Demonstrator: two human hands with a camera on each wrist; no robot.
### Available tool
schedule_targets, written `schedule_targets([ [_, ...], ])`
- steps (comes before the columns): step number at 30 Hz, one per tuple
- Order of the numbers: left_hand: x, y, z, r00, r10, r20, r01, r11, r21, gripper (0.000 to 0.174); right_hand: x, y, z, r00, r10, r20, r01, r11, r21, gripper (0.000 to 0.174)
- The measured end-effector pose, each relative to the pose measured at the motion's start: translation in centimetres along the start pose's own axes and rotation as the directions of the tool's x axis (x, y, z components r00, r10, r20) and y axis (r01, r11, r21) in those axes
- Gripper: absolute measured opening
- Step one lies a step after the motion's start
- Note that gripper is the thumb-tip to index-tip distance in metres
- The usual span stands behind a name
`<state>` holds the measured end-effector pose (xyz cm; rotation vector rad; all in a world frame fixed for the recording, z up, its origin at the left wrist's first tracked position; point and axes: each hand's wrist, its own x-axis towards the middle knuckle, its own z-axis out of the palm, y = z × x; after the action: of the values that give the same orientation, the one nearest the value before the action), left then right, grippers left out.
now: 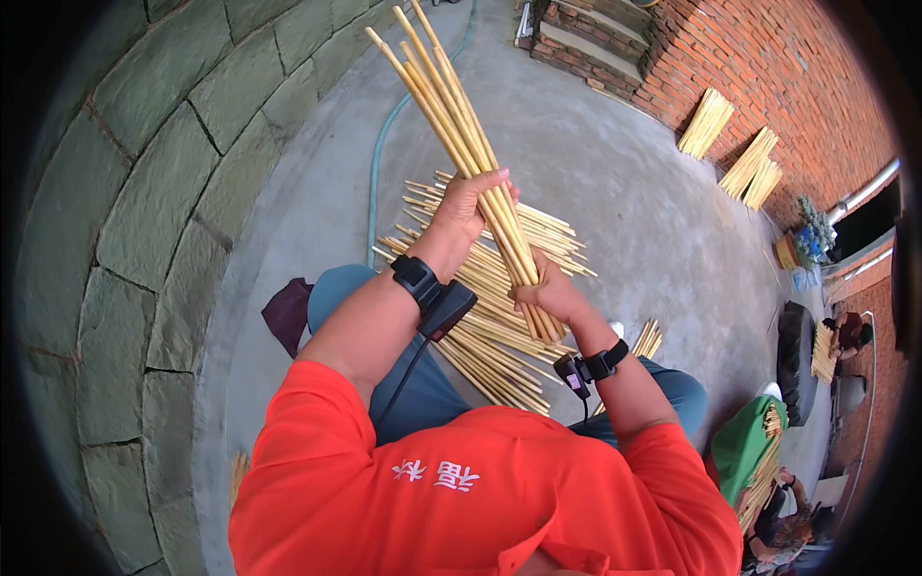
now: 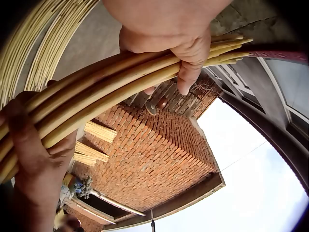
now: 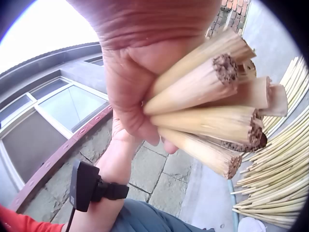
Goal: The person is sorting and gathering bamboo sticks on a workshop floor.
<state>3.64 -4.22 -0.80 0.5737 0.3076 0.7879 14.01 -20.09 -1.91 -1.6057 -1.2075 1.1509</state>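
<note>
A bundle of pale yellow stalks (image 1: 455, 115) slants up and away from the person's lap. The left hand (image 1: 471, 200) grips it around the middle, thumb laid across the stalks. Near its lower end the right hand (image 1: 549, 290) holds the same bundle, fingers wrapped round it. Cut, rough stalk ends (image 3: 226, 70) stick out past the right hand (image 3: 159, 63) in the right wrist view. In the left wrist view, several stalks (image 2: 104, 84) run between the two hands, fanning slightly at the far tips.
A loose pile of similar stalks (image 1: 495, 360) lies on the concrete floor (image 1: 615, 192) under the bundle. A hose (image 1: 376, 182) runs along the left, beside a stone wall (image 1: 154, 211). Stalk bundles (image 1: 706, 123) lean on the brick wall (image 1: 768, 67). Other people sit at the right.
</note>
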Motion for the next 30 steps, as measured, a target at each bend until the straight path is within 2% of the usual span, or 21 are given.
schedule_targets([
  [1,0.1,-0.1,0.0,0.998,-0.026,0.065,0.026,1.000,-0.010,0.028,-0.3,-0.5,-0.2,0.996,0.022,0.090,-0.037,0.985,0.169,0.043],
  [3,-0.4,0.1,0.8,0.996,-0.011,0.093,0.010,1.000,0.008,0.030,-0.9,-1.3,-0.4,0.995,0.024,0.101,-0.045,0.976,0.213,0.042],
  [5,-0.5,-0.2,1.3,0.990,0.030,0.141,-0.027,0.999,-0.024,0.028,-1.4,-1.2,-0.5,0.979,0.092,0.182,-0.147,0.937,0.317,0.039],
  [7,-0.2,-0.6,1.2,0.988,0.019,0.151,-0.018,1.000,-0.003,0.030,-1.6,-1.1,0.0,0.984,0.109,0.139,-0.152,0.923,0.354,0.034],
  [9,0.3,-1.3,1.5,0.983,0.111,0.146,-0.121,0.991,0.059,0.034,-1.4,-0.3,0.0,0.995,0.059,0.081,-0.079,0.960,0.269,0.031],
  [11,0.5,-1.5,2.0,0.987,0.075,0.143,-0.085,0.994,0.064,0.035,-1.8,-0.4,-0.1,0.995,0.098,-0.013,-0.093,0.975,0.201,0.033],
  [14,0.7,-1.2,3.1,0.906,-0.008,0.424,-0.052,0.990,0.130,0.058,-3.8,-1.7,-2.5,0.991,0.081,-0.107,-0.065,0.987,0.147,0.033],
  [16,0.4,-1.5,3.7,0.862,-0.039,0.505,-0.060,0.982,0.177,0.073,-6.9,-3.2,-6.0,0.980,0.047,-0.192,-0.014,0.985,0.169,0.030],
  [17,0.2,-1.7,4.0,0.849,-0.086,0.521,-0.010,0.984,0.179,0.073,-8.2,-3.8,-8.0,0.974,-0.008,-0.227,0.046,0.986,0.162,0.028],
  [19,0.0,-1.9,4.0,0.907,-0.157,0.392,-0.002,0.926,0.377,0.071,-12.3,-5.2,-12.4,0.915,-0.098,-0.390,0.151,0.983,0.107,0.025],
  [21,0.7,-2.0,2.7,0.909,-0.187,0.372,0.008,0.901,0.434,0.068,-17.2,-5.2,-17.3,0.823,-0.109,-0.558,0.091,0.994,-0.060,0.022],
  [23,1.1,-2.3,1.9,0.911,-0.212,0.354,0.011,0.870,0.493,0.066,-24.4,-5.2,-21.9,0.661,0.054,-0.748,-0.279,0.943,-0.179,0.011],
  [25,1.3,-2.5,1.5,0.944,-0.169,0.283,-0.012,0.841,0.540,0.056,-29.2,-0.5,-25.4,0.571,0.238,-0.786,-0.477,0.875,-0.082,0.016],
  [26,1.3,-2.6,1.3,0.937,-0.192,0.293,0.000,0.836,0.549,0.056,-29.7,-0.1,-24.3,0.589,0.013,-0.808,-0.178,0.977,-0.114,0.019],
  [27,1.3,-2.7,1.0,0.953,-0.168,0.251,-0.017,0.802,0.598,0.054,-31.4,2.0,-24.4,0.560,0.045,-0.827,-0.149,0.988,-0.047,0.017],
  [29,1.4,-2.6,0.5,0.962,-0.158,0.222,-0.027,0.755,0.655,0.051,-34.1,7.7,-24.3,0.470,0.232,-0.851,-0.171,0.971,0.170,0.017],
  [30,1.5,-2.6,0.0,0.975,-0.099,0.197,-0.065,0.726,0.685,0.047,-35.2,11.1,-23.8,0.411,0.336,-0.847,-0.191,0.941,0.280,0.020],
])
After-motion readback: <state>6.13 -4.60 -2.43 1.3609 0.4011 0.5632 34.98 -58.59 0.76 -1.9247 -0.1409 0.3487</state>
